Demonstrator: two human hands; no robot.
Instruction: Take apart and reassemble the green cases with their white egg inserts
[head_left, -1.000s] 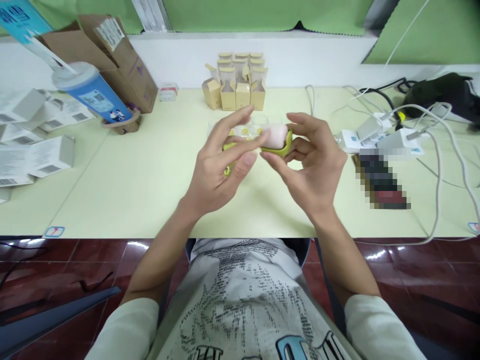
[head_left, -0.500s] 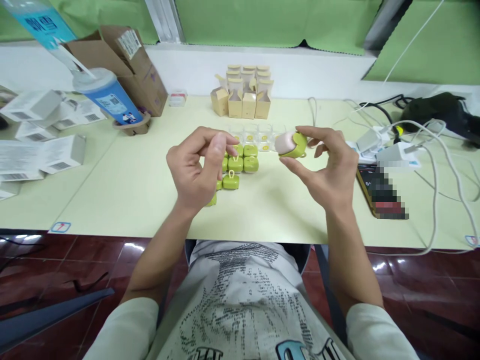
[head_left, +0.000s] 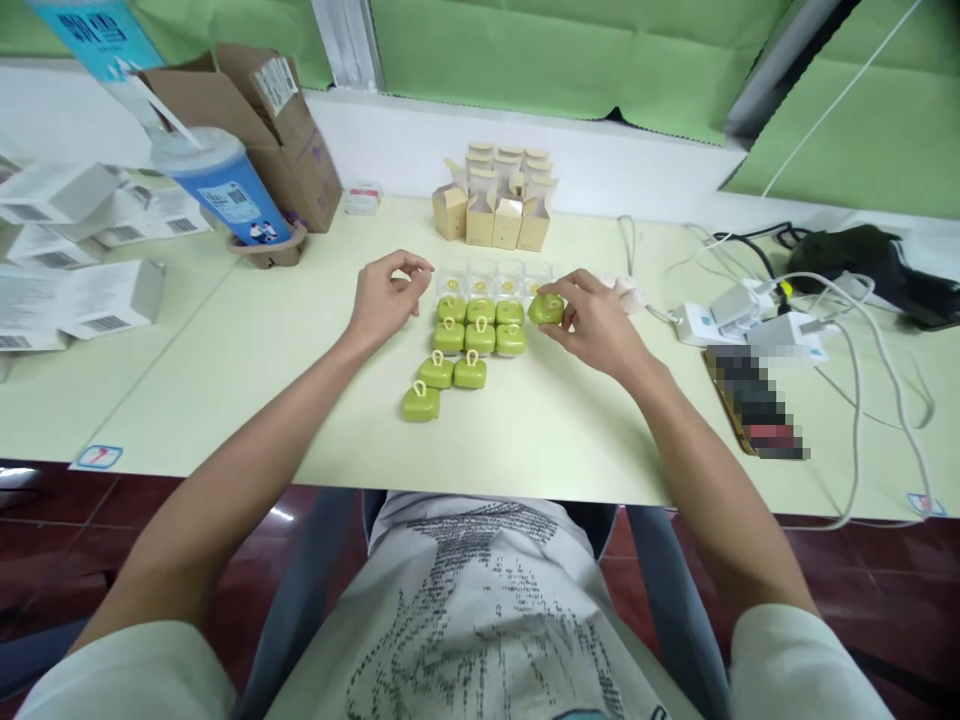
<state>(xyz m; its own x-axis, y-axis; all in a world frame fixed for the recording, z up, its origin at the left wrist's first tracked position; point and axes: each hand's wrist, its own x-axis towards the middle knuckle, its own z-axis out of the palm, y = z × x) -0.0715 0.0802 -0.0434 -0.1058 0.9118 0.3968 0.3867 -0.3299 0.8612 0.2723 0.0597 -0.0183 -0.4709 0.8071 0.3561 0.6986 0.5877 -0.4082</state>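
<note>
Right hand [head_left: 596, 325]: fingers curled, fingertips pinching a green case [head_left: 546, 308]. The case sits just ahead of the hand, low on the table [head_left: 262, 360], at the right end of the grouped cases [head_left: 480, 338]. Left hand [head_left: 386, 298]: loosely curled beside the group, thumb meeting forefinger; whether it holds anything cannot be told.

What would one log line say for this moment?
right hand: grips green case beside row of cases | left hand: pinched shut near clear boxes

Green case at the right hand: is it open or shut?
Shut, it seems: the green case in the right hand shows one closed rounded shell with its loop on top.
</note>
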